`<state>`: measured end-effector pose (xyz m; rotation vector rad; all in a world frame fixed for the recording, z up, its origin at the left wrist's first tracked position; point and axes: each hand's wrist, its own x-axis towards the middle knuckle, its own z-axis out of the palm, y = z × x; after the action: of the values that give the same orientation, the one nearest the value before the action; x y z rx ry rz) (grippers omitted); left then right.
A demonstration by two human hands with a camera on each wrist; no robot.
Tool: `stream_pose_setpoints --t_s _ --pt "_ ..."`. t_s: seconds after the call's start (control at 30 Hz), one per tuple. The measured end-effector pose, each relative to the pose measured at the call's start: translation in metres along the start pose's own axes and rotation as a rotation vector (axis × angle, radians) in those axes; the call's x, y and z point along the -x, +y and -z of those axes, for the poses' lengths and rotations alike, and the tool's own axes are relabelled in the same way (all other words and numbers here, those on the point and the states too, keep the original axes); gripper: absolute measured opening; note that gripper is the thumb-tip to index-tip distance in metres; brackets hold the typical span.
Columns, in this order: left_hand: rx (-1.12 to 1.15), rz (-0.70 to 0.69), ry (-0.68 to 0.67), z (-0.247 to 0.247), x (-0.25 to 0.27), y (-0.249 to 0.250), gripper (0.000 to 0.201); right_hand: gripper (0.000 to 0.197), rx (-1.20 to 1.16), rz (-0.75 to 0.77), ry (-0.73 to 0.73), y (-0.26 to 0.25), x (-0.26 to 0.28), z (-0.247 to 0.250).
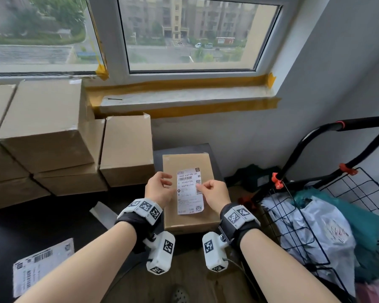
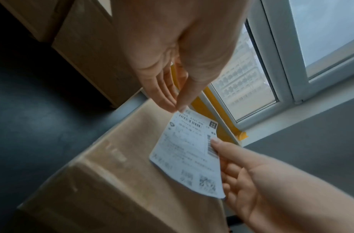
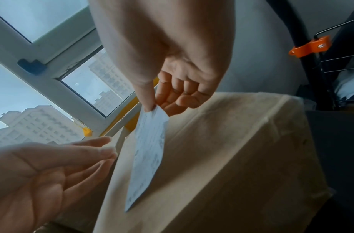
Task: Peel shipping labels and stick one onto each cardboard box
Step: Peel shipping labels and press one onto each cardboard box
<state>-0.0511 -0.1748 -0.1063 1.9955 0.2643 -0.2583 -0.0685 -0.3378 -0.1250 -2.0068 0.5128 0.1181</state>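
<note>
The right hand (image 1: 214,196) pinches the right edge of a white shipping label (image 1: 189,191) and holds it over the small cardboard box (image 1: 189,217). The left hand (image 1: 159,189) is just beside the label's left edge, its fingers loose and holding nothing. More boxes (image 1: 53,136) are stacked on the left.

The right hand (image 2: 271,181) at 4 o'clock pinches the shipping label (image 2: 189,155) above the cardboard box (image 2: 104,181); left hand (image 2: 172,63) at 12, fingers straight.
</note>
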Motion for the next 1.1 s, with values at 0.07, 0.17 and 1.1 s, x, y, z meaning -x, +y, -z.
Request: stream_pose_setpoints --t_s 0.07,0.17,1.1 --pt "-0.135 -0.082 0.017 -0.002 0.003 -0.001 0.024 0.022 0.008 -0.006 -0.005 0.002 -0.005 0.001" --pt "-0.451 -0.274 -0.041 -0.001 0.004 -0.01 0.031 0.025 0.023 -0.034 -0.015 0.004 -0.01 0.002" --pt "-0.93 -0.372 -0.426 0.004 -0.006 -0.029 0.077 0.024 0.541 -0.007 -0.001 -0.012 -0.014 0.002"
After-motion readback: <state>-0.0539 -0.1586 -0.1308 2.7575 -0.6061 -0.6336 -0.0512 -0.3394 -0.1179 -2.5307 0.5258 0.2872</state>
